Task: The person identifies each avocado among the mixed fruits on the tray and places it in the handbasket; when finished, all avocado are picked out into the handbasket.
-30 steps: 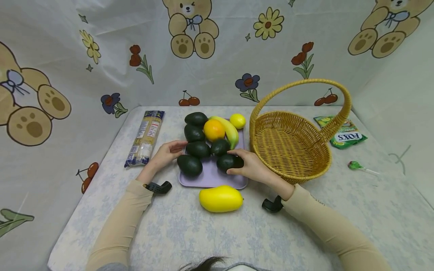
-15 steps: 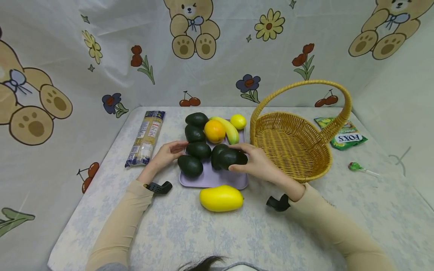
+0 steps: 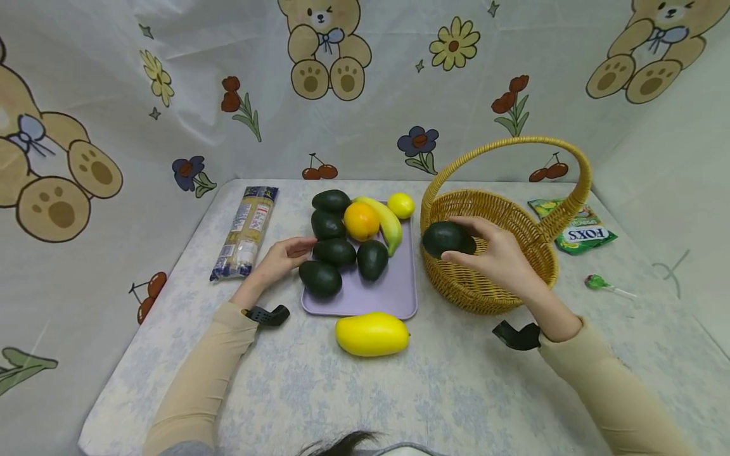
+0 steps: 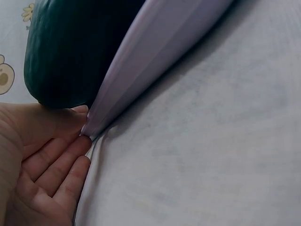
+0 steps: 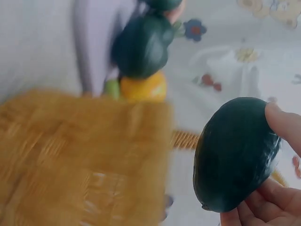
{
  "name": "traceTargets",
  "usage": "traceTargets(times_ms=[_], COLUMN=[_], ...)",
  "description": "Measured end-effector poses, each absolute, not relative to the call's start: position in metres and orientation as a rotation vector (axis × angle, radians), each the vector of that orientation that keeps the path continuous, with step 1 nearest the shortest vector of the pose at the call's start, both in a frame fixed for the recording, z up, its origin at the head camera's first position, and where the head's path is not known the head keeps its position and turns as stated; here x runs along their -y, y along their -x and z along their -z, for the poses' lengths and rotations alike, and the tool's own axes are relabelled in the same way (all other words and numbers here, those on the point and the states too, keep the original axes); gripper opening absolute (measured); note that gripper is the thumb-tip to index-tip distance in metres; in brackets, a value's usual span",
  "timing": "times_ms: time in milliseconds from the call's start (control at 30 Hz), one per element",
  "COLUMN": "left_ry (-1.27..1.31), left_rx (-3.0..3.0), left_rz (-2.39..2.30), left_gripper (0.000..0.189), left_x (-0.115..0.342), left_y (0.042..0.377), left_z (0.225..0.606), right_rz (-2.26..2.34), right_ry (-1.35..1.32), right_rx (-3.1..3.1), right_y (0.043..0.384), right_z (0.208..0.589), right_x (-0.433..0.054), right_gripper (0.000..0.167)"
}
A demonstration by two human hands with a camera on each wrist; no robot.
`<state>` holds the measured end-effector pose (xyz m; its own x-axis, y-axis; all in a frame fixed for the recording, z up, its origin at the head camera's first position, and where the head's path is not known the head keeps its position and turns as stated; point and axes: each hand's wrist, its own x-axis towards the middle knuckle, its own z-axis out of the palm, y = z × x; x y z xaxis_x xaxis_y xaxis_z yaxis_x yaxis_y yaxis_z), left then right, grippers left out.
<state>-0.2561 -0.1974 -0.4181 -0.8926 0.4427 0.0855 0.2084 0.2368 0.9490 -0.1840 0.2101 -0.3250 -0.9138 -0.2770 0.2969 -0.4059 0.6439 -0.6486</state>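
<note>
My right hand (image 3: 496, 256) grips a dark green avocado (image 3: 447, 239) between thumb and fingers, above the near left part of the wicker basket (image 3: 490, 304). The right wrist view shows this avocado (image 5: 237, 155) close up, tilted. My left hand (image 3: 283, 258) is at the left edge of the lilac tray (image 3: 393, 297). In the left wrist view its thumb and fingers pinch the tray's rim (image 4: 113, 89), beneath an avocado (image 4: 75, 52). More avocados (image 3: 372, 260) lie on the tray with an orange (image 3: 362, 221), a banana (image 3: 390, 226) and a lemon (image 3: 401, 206).
A yellow mango (image 3: 372, 334) lies in front of the tray. Left of it is a pasta packet (image 3: 243, 234). A green Fox's bag (image 3: 582, 231) and a lollipop (image 3: 597, 282) lie right of the basket, whose tall handle (image 3: 513, 140) arches over it.
My right hand has lifted an avocado off the tray and carried it right, over the basket. One avocado left on the tray now lies turned more upright. The left hand has stayed put.
</note>
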Motion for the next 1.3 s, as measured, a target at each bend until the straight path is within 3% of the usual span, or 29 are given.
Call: traceTargets(times_ms=[233, 733, 1067, 1300], left_ry=[-0.613, -0.600, -0.602, -0.587], left_rx=[-2.316, -2.331, -2.339, -2.338], left_rz=[-1.717, -1.698, -1.694, -1.687], left_gripper=[0.041, 0.041, 0.040, 0.041], left_x=[0.197, 0.197, 0.195, 0.196], left_y=[0.256, 0.256, 0.254, 0.254], left_z=[0.419, 0.420, 0.417, 0.416], right_rz=[-1.008, -0.906, -0.864, -1.035], right_ry=[-0.457, -0.531, -0.578, -0.587], right_rx=[2.785, 3.032, 3.072, 3.006], right_y=[0.185, 0.189, 0.190, 0.187], right_z=[0.340, 0.367, 0.365, 0.343], right_x=[-0.240, -0.264, -0.261, -0.258], right_gripper=[0.065, 0.069, 0.070, 0.068])
